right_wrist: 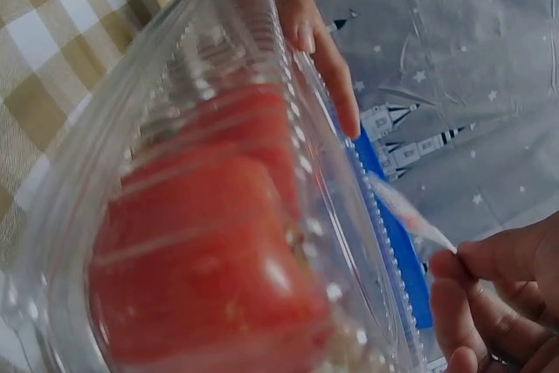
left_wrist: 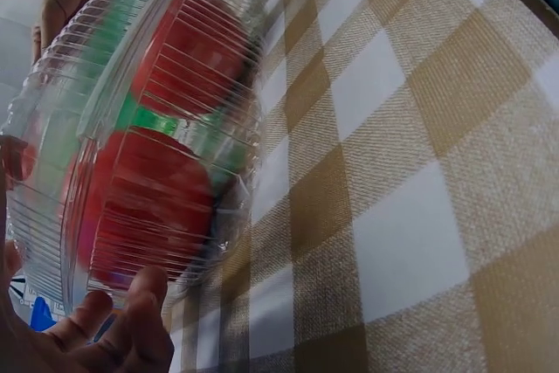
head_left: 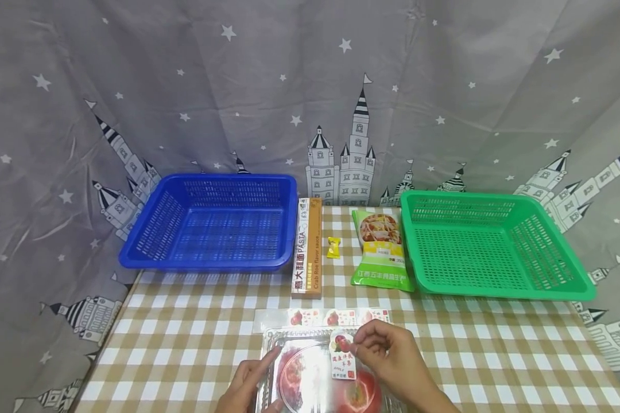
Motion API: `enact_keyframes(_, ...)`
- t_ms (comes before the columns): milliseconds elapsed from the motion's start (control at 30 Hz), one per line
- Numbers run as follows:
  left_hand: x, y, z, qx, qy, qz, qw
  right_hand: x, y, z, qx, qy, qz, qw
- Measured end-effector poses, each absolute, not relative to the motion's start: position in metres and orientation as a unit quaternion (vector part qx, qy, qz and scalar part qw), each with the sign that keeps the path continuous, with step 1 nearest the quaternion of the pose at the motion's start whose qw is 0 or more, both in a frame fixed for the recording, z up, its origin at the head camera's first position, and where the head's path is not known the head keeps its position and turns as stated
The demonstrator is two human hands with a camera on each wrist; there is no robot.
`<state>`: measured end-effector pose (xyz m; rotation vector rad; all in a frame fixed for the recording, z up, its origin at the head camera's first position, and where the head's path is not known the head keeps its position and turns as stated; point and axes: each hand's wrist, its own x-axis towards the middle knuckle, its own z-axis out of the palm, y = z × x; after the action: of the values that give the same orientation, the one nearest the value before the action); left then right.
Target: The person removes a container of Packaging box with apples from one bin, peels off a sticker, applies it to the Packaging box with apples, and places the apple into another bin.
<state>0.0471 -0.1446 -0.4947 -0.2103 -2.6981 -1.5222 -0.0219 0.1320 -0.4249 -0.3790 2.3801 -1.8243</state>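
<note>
A clear plastic clamshell box with red apples inside sits at the table's near edge, its lid down. My left hand holds the box's left side, index finger stretched over the lid and other fingertips against the side wall. My right hand pinches the edge of a white apple label between thumb and index finger, over the lid's right half. In the right wrist view the label stands out from the fingertips, tilted near the lid. Green shows between the apples in the left wrist view.
Behind the box lies a strip of similar labels. Farther back are a blue basket, a pasta box, a small yellow wrapped candy, a green food bag and a green basket. A checked cloth covers the table.
</note>
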Motion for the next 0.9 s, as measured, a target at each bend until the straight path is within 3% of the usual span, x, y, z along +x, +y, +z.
enact_keyframes(567, 0.047, -0.144, -0.491, -0.047, -0.870, -0.490, 0.011, -0.012, 0.128, -0.422, -0.167, 0.836, -0.521, 0.034)
enact_keyframes(900, 0.047, -0.144, -0.489, -0.042, -0.866, -0.499, -0.010, -0.012, 0.125, -0.431, -0.211, 0.870, -0.444, -0.045)
